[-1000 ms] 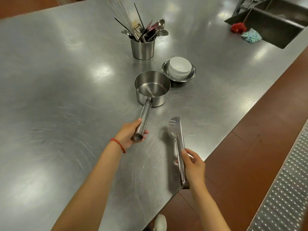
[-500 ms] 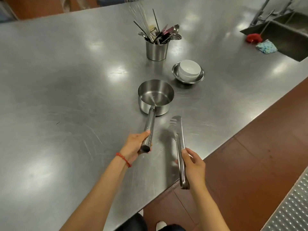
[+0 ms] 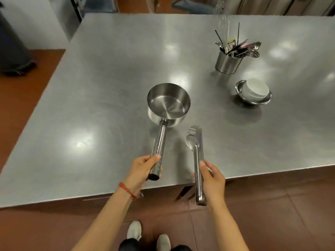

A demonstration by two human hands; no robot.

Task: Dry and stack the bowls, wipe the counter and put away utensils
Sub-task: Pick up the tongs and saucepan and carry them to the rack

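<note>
1 head-worn wide-angle view, looking forward and steeply down.

The camera sits above the near edge of the steel tabletop and faces its far edge, with both forearms reaching in from the bottom. The hands are close beneath the lens; the far edge and left corners curve with the wide lens. Floor and shoes show directly below. No 2nd view shares the scene.

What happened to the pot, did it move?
Yes. The pot moved left, away from the stacked bowls it sat beside.
</note>
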